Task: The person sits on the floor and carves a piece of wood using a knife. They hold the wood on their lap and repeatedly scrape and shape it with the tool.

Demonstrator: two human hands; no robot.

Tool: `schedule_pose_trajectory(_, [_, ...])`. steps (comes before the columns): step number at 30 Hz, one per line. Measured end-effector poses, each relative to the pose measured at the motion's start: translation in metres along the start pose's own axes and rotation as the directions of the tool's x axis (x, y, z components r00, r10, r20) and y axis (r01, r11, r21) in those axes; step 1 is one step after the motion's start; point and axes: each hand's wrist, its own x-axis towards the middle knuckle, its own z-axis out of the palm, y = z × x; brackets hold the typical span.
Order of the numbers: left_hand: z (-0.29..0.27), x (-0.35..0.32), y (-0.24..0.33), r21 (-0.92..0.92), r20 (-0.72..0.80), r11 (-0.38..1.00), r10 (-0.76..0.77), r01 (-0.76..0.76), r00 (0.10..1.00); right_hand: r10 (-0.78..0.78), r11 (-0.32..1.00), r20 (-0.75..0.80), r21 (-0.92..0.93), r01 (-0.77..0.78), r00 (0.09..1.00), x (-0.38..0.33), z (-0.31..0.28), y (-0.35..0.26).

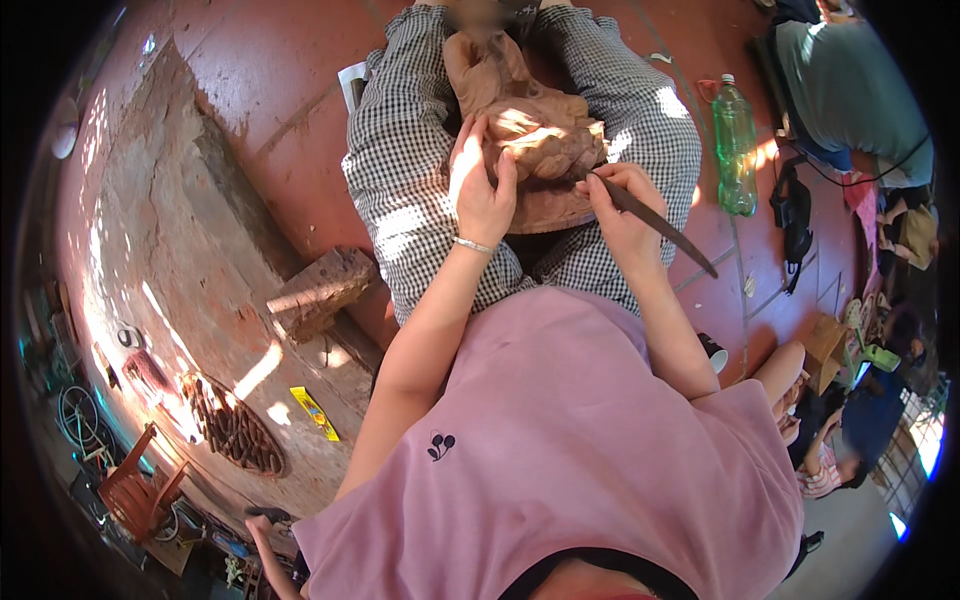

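A reddish-brown wood carving [550, 135] with a rounded, sculpted shape sits between my knees, its far end partly blurred. My left hand [482, 195] holds its left side, with the fingers stretched along the wood and the thumb apart on its front. In my right hand [627, 210] a long, flat, dark file [665, 230] is pinched near its far end. Its tapered tail points down to the right, and its working end touches or nearly touches the carving's right side. Exactly where that end meets the wood is hidden by my fingers.
To the left lies a big wooden slab [190, 220], bearing a wood block [322, 290], a yellow packet [315, 413] and a roll of carving tools [235, 425]. On the red tiled floor [290, 60] at right stand a green plastic bottle [735, 150] and a black pouch [793, 225]. Other people sit at right.
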Motion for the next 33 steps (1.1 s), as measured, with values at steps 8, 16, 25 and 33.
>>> schedule_pose_trajectory(8, [-0.001,0.001,-0.002,-0.018,0.001,1.000,-0.006,0.006,1.000,-0.236,0.923,0.121,-0.283,0.261,0.964,0.006,0.032,-0.002])
schedule_pose_trajectory(16, [-0.003,0.001,-0.002,-0.012,0.009,1.000,-0.023,0.023,1.000,-0.333,0.858,0.143,-0.363,0.363,0.932,0.009,0.023,0.003])
schedule_pose_trajectory(25, [-0.002,0.001,0.009,0.005,0.040,0.998,-0.061,0.061,0.997,-0.265,0.819,0.284,-0.439,0.371,0.922,0.011,0.019,-0.012])
schedule_pose_trajectory(33, [-0.002,0.000,-0.004,0.004,0.039,1.000,-0.009,0.009,0.999,-0.326,0.689,0.339,-0.555,0.467,0.883,0.008,0.035,-0.017])
